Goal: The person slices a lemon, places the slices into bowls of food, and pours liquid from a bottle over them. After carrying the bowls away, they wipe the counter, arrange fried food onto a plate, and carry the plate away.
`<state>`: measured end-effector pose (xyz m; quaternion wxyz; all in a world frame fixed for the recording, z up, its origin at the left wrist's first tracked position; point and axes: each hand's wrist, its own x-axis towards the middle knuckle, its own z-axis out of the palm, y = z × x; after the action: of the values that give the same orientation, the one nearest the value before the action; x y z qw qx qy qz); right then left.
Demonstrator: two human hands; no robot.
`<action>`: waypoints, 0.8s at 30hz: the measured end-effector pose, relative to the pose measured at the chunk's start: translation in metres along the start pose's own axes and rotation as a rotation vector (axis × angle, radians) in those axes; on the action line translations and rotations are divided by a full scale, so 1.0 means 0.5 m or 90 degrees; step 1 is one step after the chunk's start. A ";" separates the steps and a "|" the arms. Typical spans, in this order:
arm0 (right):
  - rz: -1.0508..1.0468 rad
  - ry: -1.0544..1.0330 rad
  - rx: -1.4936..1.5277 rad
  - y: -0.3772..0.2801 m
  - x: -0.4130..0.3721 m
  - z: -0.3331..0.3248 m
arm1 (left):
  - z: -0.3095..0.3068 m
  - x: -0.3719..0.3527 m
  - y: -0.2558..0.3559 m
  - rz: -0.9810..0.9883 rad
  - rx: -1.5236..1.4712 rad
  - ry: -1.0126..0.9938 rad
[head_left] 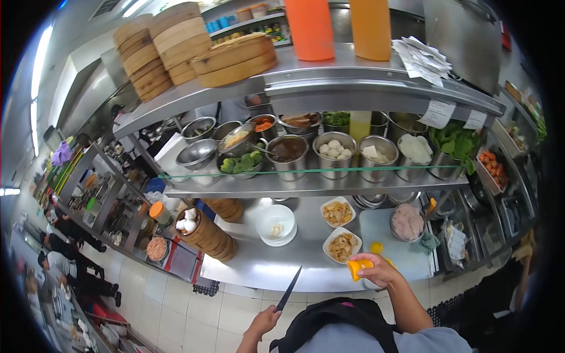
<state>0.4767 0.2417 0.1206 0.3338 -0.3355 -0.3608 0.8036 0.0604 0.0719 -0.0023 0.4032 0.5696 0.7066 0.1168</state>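
My left hand (264, 323) is closed round the handle of a knife (289, 290). Its dark blade points up and away from me, over the near edge of the steel counter. In my right hand (381, 270) is a hollow yellow-orange piece (356, 269) that looks like bell pepper, held between thumb and fingers above the counter's front edge. A smaller yellow piece (376, 247) lies on the pale cutting board (376, 221) just beyond. Left of the board stand two white bowls of brownish-yellow food, the nearer one (342, 245) close to my right hand.
A bowl of pale pink meat (407, 222) sits on the board's right. White dishes (275, 223) and a tall bamboo steamer stack (207, 236) stand leftward. Overhead, a steel shelf (318, 189) carries several metal pots of ingredients. Other people (70, 265) stand far left.
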 end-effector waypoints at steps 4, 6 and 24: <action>0.009 -0.007 -0.014 -0.006 0.012 0.022 | 0.006 -0.004 -0.008 0.015 -0.003 0.006; 0.001 -0.006 -0.019 -0.006 0.022 0.035 | 0.009 -0.007 -0.014 0.016 -0.003 0.012; -0.508 -0.141 -0.500 -0.385 0.596 0.655 | 0.020 -0.042 -0.151 -0.024 -0.057 0.108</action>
<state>0.1136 0.4567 0.3551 0.4216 -0.1863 -0.7642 0.4512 0.0143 0.0257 -0.0470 0.3688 0.5256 0.7431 0.1886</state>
